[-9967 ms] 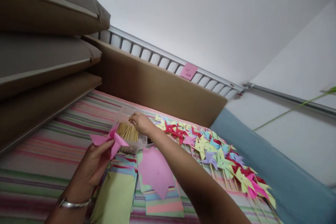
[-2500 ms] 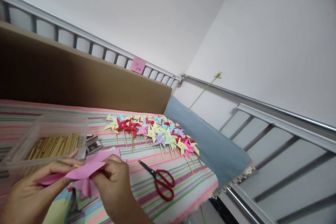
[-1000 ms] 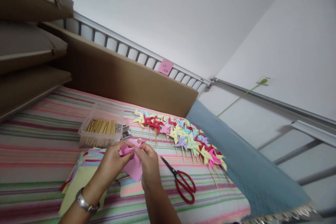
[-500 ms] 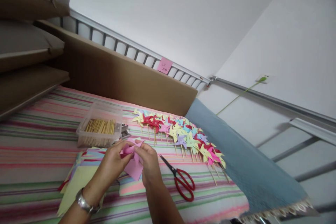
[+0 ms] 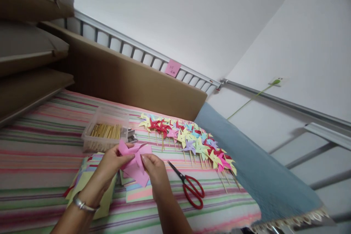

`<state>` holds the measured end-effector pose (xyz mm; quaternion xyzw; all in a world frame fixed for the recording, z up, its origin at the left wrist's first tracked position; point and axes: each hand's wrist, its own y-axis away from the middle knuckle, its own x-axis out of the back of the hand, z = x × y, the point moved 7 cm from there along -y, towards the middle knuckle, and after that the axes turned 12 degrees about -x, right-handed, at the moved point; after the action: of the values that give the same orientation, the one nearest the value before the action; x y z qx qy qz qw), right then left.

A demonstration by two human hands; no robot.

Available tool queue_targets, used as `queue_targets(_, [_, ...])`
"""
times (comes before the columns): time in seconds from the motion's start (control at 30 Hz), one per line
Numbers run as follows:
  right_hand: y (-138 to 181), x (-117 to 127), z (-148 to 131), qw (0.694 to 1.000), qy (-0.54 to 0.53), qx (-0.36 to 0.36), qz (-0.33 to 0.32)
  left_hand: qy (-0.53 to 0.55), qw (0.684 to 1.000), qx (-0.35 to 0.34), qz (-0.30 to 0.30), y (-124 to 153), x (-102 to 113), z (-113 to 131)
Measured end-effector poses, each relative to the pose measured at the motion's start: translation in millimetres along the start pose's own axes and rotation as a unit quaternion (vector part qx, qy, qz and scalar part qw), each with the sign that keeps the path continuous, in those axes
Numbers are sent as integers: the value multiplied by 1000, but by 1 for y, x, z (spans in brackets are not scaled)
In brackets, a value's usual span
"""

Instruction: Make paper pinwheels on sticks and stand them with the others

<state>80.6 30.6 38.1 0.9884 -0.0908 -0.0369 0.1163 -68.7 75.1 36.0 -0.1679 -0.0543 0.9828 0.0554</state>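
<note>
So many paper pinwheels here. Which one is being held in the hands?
The pink pinwheel, pinched between the left hand and right hand. It is bigger, and the others lie in a row by the scissors.

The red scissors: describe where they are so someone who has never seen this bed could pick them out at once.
Start at the striped bedsheet and find the long row of finished paper pinwheels running toward the blue blanket. Just nearer the person than that row, beside the right hand, lie the scissors, shut, blades pointing to the hands. They are the only metal tool with red loop handles among all the paper.
</note>
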Motion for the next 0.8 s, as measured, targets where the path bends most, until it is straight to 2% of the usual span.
queue_targets(0.23, [3,-2,-10,1000,-3,-29,0,29,999,24,-8,0,-6,-7])
queue_targets(0.37, [11,2,-13,998,54,-19,-22,53,998,35,-7,-1,-1,-4])
queue_targets(0.53, [27,23,8,987,155,-29,-14,61,997,55,15,-1,7,-10])
queue_targets(0.63, [34,31,21,982,184,-36,-7,68,996,63,9,0,2,-16])
queue_targets(0.73, [40,32,27,980,188,-58,-6,68,996,54,12,2,-3,-16])
queue_targets(0.8, [41,33,29,984,159,-77,9,60,998,25,28,1,-2,-11])
